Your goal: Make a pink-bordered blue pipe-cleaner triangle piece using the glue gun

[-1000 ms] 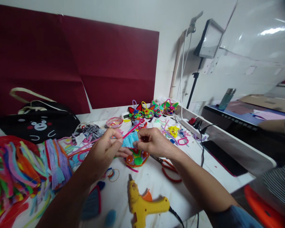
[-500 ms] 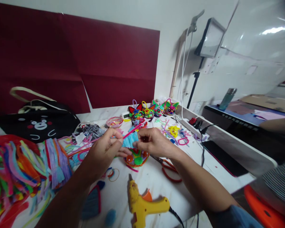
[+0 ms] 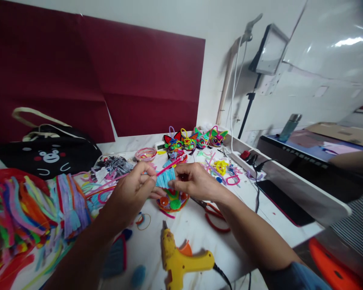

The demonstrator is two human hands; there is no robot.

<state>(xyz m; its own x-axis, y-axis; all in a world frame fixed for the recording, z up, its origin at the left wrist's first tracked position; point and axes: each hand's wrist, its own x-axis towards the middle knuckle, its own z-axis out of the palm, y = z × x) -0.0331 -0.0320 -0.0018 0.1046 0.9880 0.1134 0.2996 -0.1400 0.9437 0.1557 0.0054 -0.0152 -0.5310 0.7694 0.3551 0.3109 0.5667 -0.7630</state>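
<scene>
Between my hands is a light blue ribbed panel (image 3: 166,178) that looks made of pipe cleaners side by side. My right hand (image 3: 193,181) pinches its right edge with thumb and fingers. A pink pipe cleaner (image 3: 169,164) slants along the panel's upper edge, its lower end pinched in my left hand (image 3: 140,181). Right below lies a round, colorful pipe-cleaner piece (image 3: 174,201) with a green disc and orange dots, partly hidden by my fingers. Nearer to me a yellow glue gun (image 3: 181,257) rests on the table. Red-handled scissors (image 3: 216,217) lie beside my right wrist.
Bundles of colorful pipe cleaners (image 3: 15,217) fill the left side, before a black bag (image 3: 48,155). Several finished animal-face ornaments (image 3: 189,141) stand at the back. A black phone-like slab (image 3: 284,201) and a power strip (image 3: 245,163) are at right. Another person's forearm (image 3: 349,163) shows far right.
My hands keep nearly the same pose, both still pinching the blue panel and pink pipe cleaner. The view has shifted very slightly.
</scene>
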